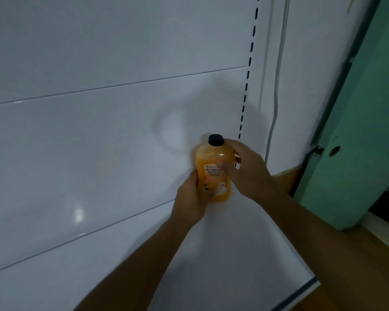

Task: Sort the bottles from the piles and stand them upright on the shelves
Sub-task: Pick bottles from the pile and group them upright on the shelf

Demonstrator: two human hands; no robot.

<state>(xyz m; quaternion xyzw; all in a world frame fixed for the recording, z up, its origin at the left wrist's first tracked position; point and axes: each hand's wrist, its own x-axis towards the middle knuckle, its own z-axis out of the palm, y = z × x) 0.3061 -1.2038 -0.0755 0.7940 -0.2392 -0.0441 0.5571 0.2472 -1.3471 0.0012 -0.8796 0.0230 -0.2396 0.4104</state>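
An orange bottle (212,167) with a black cap and a white printed label stands upright at the back right of a white shelf (222,254), close to the white back panel. My left hand (192,198) grips its lower body from the left. My right hand (248,170) wraps its upper body from the right, thumb across the label. Both forearms reach in from the bottom of the view.
A slotted upright rail (247,79) runs down the back panel just right of the bottle. A green door (355,131) stands at the far right, with a wooden floor (382,265) below it. The shelf's front edge has a dark strip (301,290).
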